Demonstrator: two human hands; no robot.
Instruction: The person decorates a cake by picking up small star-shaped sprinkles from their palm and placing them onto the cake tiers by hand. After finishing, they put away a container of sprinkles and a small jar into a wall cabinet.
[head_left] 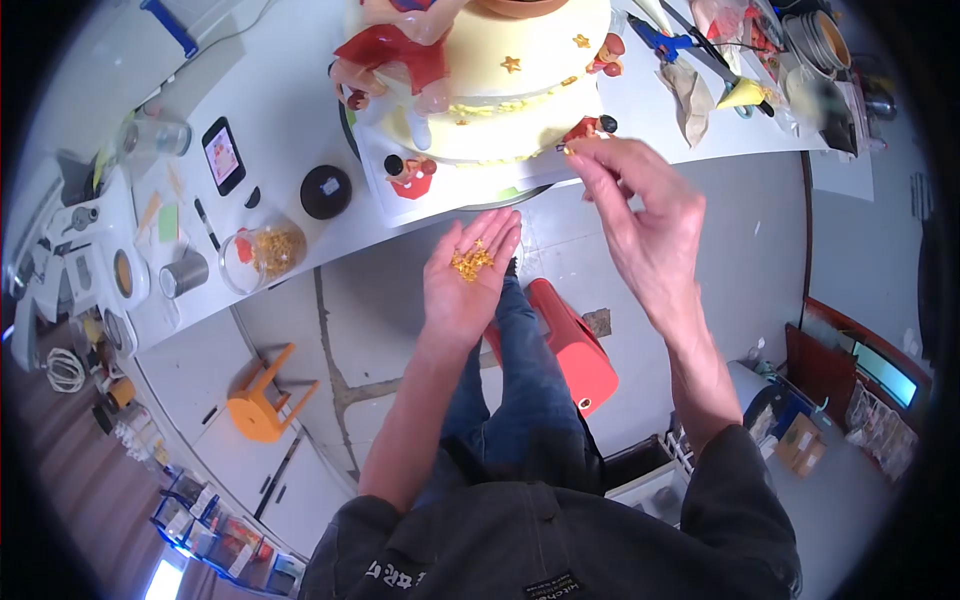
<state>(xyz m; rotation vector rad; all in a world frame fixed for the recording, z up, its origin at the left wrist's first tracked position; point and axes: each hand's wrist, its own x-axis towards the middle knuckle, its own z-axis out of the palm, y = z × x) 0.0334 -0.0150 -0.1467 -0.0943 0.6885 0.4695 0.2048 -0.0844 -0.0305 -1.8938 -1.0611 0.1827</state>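
My left hand (465, 280) is palm up below the table edge, its fingers stretched out. A heap of small gold stars (473, 261) rests in its palm. My right hand (645, 200) is raised at the front of the cake, thumb and forefinger pinched on a tiny gold piece (568, 151), probably a star. The pale yellow tiered cake (480, 135) carries larger gold stars (512, 65) and a big figure in red shorts (395, 60). Small boxer figures (408, 178) stand around it; another figure (590, 128) is just behind my right fingertips.
Left on the table are a phone (223, 157), a black round lid (326, 191), a clear jar (270, 250) of gold pieces and a metal can (184, 274). A blue glue gun (660, 40) lies right. On the floor are a red stool (575, 350) and an orange stool (262, 400).
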